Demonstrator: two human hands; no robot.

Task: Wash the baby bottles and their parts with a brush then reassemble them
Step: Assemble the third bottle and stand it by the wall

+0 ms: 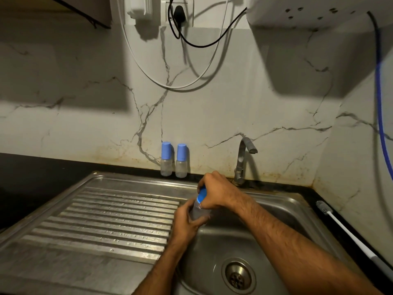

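Over the sink (pixel 276 209), the left hand (pixel 187 220) grips the small, light, probably slippery baby bottle (pixel 198 211) round its clear body while the right hand (pixel 214 191) wraps its blue cap (pixel 202 194), good spots to twist.

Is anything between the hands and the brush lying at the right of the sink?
Nothing visible. The brush lies on the dark counter at the sink's right edge, with open basin between. But both hands are occupied: the left hand holds the bottle, the right hand its blue cap.
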